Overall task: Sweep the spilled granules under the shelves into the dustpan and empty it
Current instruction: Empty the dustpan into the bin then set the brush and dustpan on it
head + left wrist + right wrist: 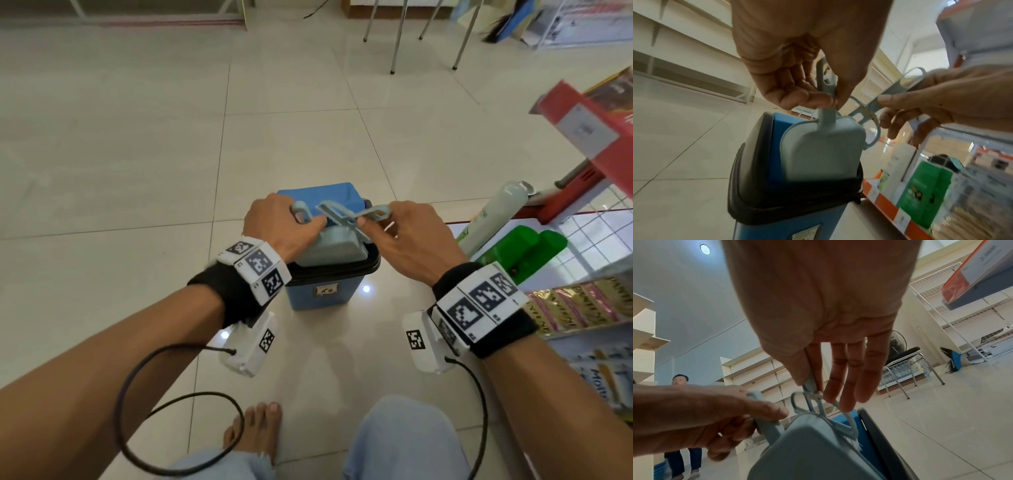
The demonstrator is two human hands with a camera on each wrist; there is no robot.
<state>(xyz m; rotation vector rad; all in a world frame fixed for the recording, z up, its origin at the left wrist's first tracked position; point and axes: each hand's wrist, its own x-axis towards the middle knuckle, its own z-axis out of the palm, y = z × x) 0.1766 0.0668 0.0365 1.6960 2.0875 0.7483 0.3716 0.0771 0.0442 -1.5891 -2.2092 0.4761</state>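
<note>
A pale grey-blue dustpan (329,248) is tipped mouth-down into a blue bin (322,294) with a black rim. My left hand (301,221) grips the dustpan's handle from above, fingers curled round it (797,95). My right hand (378,224) pinches the thin handle of a small matching brush (346,216) between thumb and forefinger. The other fingers hang straight (851,378). The brush (813,397) reaches down over the back of the dustpan (801,443) at the bin's opening. No granules show in any view.
A shelf unit (582,212) stands close on the right with a green box (524,250), a white bottle (496,212) and packets. Chair legs (397,37) stand far ahead. Another person (680,381) stands in the background. My bare foot (255,431) is just behind the bin.
</note>
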